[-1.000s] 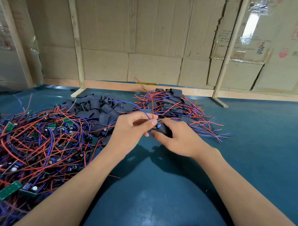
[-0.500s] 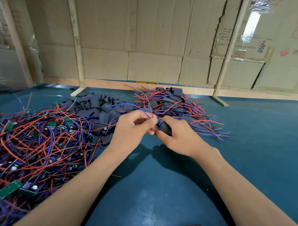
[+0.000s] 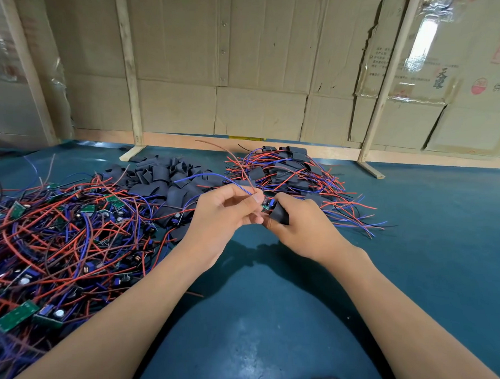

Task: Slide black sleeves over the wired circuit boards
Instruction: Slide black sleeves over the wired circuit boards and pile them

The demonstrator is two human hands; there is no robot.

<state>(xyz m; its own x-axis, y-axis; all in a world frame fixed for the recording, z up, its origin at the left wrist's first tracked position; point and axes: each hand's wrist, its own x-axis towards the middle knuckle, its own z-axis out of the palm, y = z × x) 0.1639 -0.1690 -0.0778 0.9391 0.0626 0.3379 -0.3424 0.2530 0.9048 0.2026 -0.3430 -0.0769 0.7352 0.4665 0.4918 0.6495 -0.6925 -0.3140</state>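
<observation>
Above the middle of the blue table, my left hand (image 3: 225, 216) pinches the blue and brown wires of a small green circuit board (image 3: 266, 203). My right hand (image 3: 300, 230) grips a black sleeve (image 3: 279, 215) just right of that board. A short end of the board shows between the two hands; the rest sits inside the sleeve or behind my fingers. A heap of empty black sleeves (image 3: 162, 178) lies behind my left hand.
A big tangle of bare wired boards (image 3: 59, 237) covers the table's left side. A pile of sleeved boards (image 3: 294, 176) with red and blue wires lies at the back, right of centre. Cardboard walls on wooden posts (image 3: 129, 77) close off the far edge. Blue table surface (image 3: 417, 239) lies to the right.
The hands have drawn slightly apart, and a bit of green board now shows between them. The loose wire ends have swung up higher behind my left hand.
</observation>
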